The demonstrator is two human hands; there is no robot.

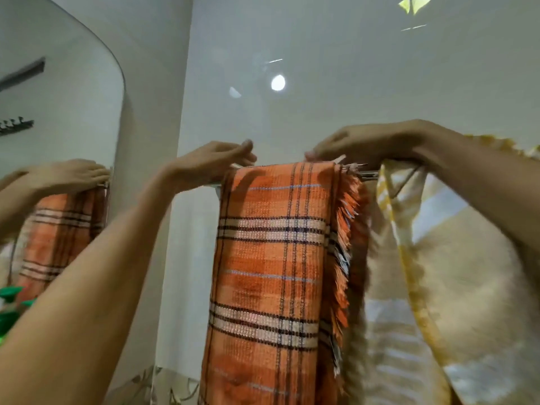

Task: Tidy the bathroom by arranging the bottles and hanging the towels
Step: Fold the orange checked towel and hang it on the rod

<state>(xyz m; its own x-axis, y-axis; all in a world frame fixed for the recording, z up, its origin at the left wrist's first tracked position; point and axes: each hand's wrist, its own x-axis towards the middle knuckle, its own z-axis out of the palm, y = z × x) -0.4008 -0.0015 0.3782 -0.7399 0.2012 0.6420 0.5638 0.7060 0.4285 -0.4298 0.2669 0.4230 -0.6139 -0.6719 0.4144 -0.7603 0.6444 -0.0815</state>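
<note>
Two towels are draped over a chrome towel rail (368,173) on a glossy white wall (321,68); a mirror (58,112) is mounted at left. No writing can be read. The orange plaid towel (271,258) is pinched at its top fold by the right hand (359,143) and at its left corner by the left hand (216,159). A yellow striped towel (438,258) hangs just beside it.

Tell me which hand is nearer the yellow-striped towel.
Right. The right hand is at the bar beside the yellow-striped towel, which drapes over that forearm. The left hand is across the orange plaid towel, at its far top corner.
</note>
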